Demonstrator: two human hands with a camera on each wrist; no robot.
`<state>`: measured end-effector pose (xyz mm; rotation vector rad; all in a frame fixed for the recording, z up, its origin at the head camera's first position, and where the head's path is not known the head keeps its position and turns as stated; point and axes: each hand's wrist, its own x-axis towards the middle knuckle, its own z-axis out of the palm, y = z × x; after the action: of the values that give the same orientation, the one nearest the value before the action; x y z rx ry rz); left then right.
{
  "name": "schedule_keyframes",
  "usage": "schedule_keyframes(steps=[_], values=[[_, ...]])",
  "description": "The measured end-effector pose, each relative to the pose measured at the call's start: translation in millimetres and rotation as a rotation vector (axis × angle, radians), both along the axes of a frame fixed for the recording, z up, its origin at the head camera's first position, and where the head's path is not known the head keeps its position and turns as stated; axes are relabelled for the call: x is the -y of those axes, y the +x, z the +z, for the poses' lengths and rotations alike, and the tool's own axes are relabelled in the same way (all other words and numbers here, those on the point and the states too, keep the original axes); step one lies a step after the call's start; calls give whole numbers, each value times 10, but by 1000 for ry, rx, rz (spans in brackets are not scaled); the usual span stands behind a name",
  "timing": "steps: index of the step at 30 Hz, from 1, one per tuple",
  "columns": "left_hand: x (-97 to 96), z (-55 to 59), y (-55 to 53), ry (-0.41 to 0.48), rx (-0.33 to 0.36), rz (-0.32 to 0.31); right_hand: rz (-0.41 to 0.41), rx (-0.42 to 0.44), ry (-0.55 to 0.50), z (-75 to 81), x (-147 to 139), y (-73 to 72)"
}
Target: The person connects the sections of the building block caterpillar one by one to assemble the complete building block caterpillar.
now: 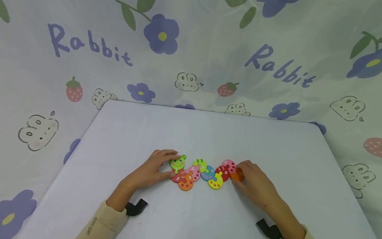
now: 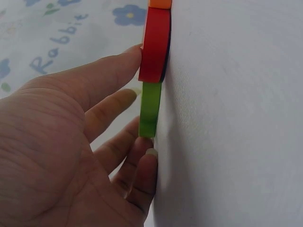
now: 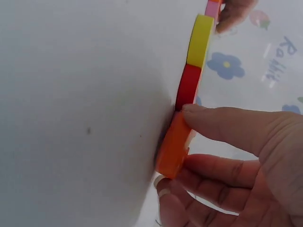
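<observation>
A caterpillar puzzle of joined, numbered round pieces (image 1: 209, 173) lies flat on the white table. At its left end is a green smiling head piece (image 1: 177, 163), joined to a red piece numbered 2 (image 1: 178, 176). My left hand (image 1: 153, 169) spans this end, its thumb at the red piece's edge (image 2: 155, 45) and its fingers around the green head (image 2: 150, 109). At the other end my right hand (image 1: 253, 181) grips the orange piece numbered 10 (image 3: 174, 146) between thumb and fingers. It sits against the red piece 8 (image 3: 188, 87); whether its joint is fully seated cannot be seen.
The white tabletop (image 1: 155, 132) extends around the puzzle, with a printed rabbit-and-flower cloth (image 1: 203, 49) behind it. A black curved object (image 1: 136, 207) shows beside the left sleeve, and another black one (image 1: 268, 229) beside the right forearm.
</observation>
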<state>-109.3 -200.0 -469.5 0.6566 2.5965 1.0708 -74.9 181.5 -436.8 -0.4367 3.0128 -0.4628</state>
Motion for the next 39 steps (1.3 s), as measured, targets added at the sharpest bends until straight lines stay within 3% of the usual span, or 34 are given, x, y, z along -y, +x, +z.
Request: schedule_keyframes(steps=[18,39], values=[[5,-10,-8,6,-4,-1,-75,62,50,-48,11,-39],[-12,47,6,69,36,144,-146,50,75,-51,-93,-192]])
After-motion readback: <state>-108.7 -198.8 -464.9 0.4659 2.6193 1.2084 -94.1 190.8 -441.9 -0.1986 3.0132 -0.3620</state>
